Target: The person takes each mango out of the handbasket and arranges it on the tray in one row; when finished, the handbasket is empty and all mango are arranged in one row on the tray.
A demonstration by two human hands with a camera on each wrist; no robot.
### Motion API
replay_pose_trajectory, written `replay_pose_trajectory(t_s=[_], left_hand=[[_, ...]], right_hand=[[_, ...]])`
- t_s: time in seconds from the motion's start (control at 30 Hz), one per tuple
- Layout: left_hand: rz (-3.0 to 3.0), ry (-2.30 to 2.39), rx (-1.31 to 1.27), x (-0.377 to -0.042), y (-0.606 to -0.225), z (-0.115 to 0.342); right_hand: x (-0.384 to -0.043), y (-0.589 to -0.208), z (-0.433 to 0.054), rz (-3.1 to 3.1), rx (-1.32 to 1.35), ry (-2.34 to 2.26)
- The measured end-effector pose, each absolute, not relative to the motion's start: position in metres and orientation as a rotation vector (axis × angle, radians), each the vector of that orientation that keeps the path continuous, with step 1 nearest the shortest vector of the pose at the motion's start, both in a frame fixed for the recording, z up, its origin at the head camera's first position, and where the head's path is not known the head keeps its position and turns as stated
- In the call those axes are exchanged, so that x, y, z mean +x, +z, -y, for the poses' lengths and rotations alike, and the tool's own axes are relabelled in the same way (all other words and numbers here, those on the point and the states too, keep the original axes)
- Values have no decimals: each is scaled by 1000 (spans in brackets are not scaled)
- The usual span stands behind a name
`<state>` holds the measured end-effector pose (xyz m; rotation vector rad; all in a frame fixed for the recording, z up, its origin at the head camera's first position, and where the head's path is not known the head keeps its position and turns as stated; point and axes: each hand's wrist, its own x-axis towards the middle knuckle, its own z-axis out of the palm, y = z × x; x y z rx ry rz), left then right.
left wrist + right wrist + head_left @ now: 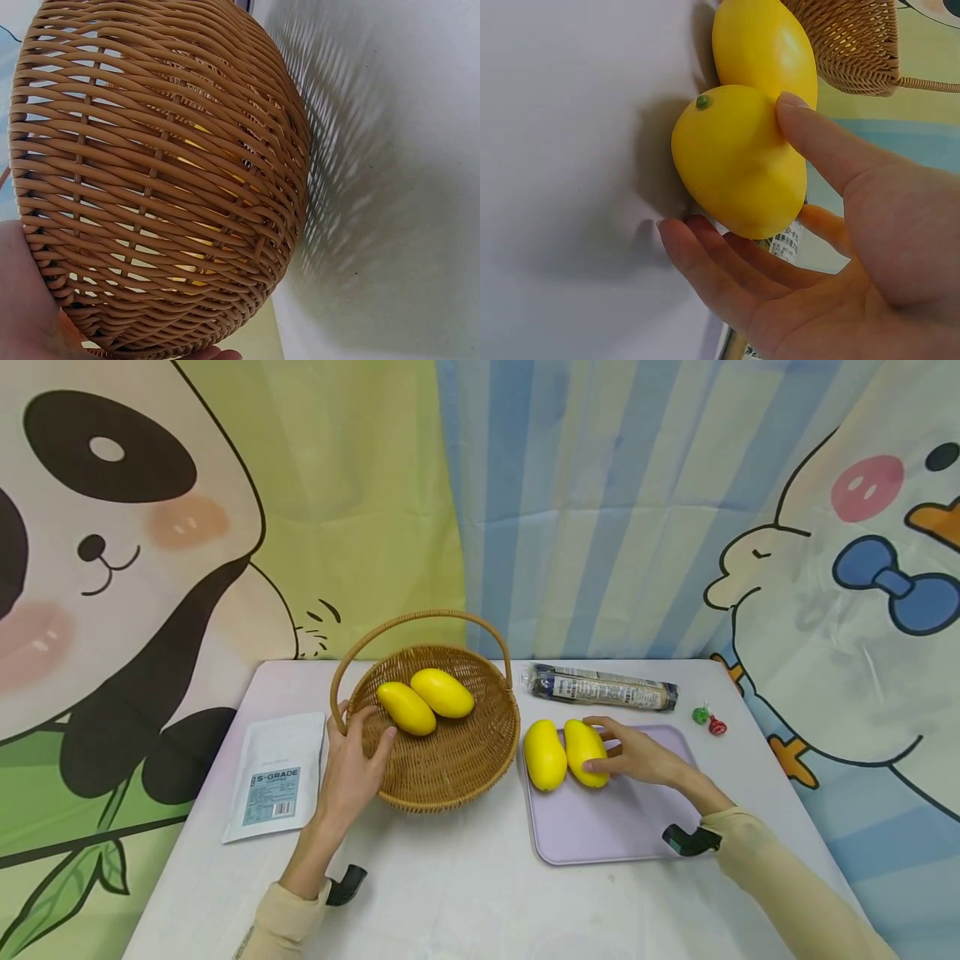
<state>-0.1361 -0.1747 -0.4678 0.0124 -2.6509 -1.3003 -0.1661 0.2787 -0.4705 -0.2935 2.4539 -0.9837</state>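
A round wicker basket [450,777] with an arched handle holds two yellow mangoes, one on the left [407,708] and one on the right [442,693]. My left hand [351,768] grips the basket's left side, thumb over the rim; its woven wall [165,150] fills much of the left wrist view. On the lilac tray [600,835] lie two more mangoes side by side. My right hand [633,753] holds the right one [735,161], thumb on one side and fingers curled along the other. The other tray mango [545,756] lies just left of it.
A white coffee pouch [273,777] lies left of the basket. Behind the tray is a long dark wrapped package [603,687]. A green candy [701,715] and a red candy [717,726] sit at the far right. A printed curtain hangs behind the white table [450,893].
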Motion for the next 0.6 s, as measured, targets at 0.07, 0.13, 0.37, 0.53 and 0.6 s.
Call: replay_pose_trajectory(t_s=[0.07, 0.13, 0.37, 0.53, 0.6], left_hand=[[2651, -1301, 12, -136, -468, 175], [2653, -1298, 14, -136, -468, 175], [2660, -1284, 28, -137, -468, 175], [2665, -1290, 35, -136, -468, 175], [2666, -1289, 34, -136, -469, 175]], right_hand=[[-165, -470, -279, -2461, -304, -970], [-165, -469, -278, -2464, -298, -960], [-167, -461, -282, -2522, -362, -902], [-170, -448, -282, -2568, -445, -937], [-171, -440, -279, -2579, -463, -958]])
